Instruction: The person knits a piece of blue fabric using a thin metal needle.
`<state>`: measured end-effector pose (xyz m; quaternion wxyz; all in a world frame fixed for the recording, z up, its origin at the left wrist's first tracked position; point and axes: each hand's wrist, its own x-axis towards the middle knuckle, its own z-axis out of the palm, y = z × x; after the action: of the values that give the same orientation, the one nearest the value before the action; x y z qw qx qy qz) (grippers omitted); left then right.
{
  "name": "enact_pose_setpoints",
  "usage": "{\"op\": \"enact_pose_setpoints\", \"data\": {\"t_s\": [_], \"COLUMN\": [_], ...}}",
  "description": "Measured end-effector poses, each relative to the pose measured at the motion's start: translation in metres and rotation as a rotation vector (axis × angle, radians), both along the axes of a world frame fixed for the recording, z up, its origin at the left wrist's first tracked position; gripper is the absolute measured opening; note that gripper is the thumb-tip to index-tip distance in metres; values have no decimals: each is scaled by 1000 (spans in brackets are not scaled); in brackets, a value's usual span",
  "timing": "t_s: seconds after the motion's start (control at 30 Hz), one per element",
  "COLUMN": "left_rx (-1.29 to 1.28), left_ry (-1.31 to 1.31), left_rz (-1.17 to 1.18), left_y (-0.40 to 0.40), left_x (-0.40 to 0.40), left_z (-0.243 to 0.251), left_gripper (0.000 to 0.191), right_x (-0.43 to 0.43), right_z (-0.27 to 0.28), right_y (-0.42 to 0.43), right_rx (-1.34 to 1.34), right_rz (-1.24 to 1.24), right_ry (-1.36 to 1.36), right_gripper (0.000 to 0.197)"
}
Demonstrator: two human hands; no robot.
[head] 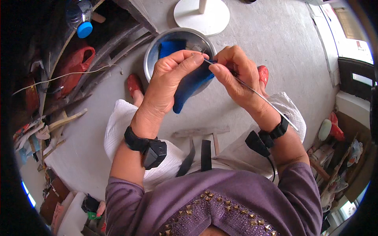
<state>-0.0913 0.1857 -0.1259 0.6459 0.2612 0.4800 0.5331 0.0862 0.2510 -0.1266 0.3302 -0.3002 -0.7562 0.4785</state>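
My right hand (239, 76) grips a long thin knitting needle (270, 104), whose shaft slants back over my right wrist. Thumb and forefinger of my left hand (169, 73) pinch near the needle's front end, almost touching the right fingertips. A small pointed tip (203, 51) shows just above the left fingers. From between the hands hangs a strip of dark blue knitted fabric (190, 88), partly hidden by my left hand. Beneath it stands a metal basin (147, 63) on the floor, with more blue material (171, 47) inside. The stitches are too small to make out.
A white round pedestal base (217, 22) stands beyond the basin. On the left are a wooden frame (130, 41), a red plastic bag (73, 70), a blue-capped bottle (84, 28) and a loose cord (73, 73). Clutter (336, 165) lines the right side.
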Motion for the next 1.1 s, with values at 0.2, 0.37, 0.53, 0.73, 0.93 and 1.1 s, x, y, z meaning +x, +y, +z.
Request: {"op": "enact_pose_setpoints", "data": {"t_s": [0.2,0.37,0.53,0.73,0.93,1.1], "left_rx": [-33,31,20,-3,-18,10], "left_ry": [39,-74,-28,66,40,18], "left_rz": [-9,-4,24,58,55,79], "left_y": [0,1,2,1,1,2], "left_x": [-5,-8,-8,-6,-8,-8], "left_z": [7,4,0,5,8,8], "left_gripper": [24,24,26,24,26,26], "right_x": [5,0,1,-1,2,6], "right_z": [-1,3,5,3,1,4], "right_y": [5,2,4,3,5,8], "right_rx": [-56,-293,-562,-771,-916,-878], "right_rz": [71,5,-13,-103,-40,13], "right_ry": [69,84,144,220,364,275], "right_gripper": [29,36,36,32,31,30]}}
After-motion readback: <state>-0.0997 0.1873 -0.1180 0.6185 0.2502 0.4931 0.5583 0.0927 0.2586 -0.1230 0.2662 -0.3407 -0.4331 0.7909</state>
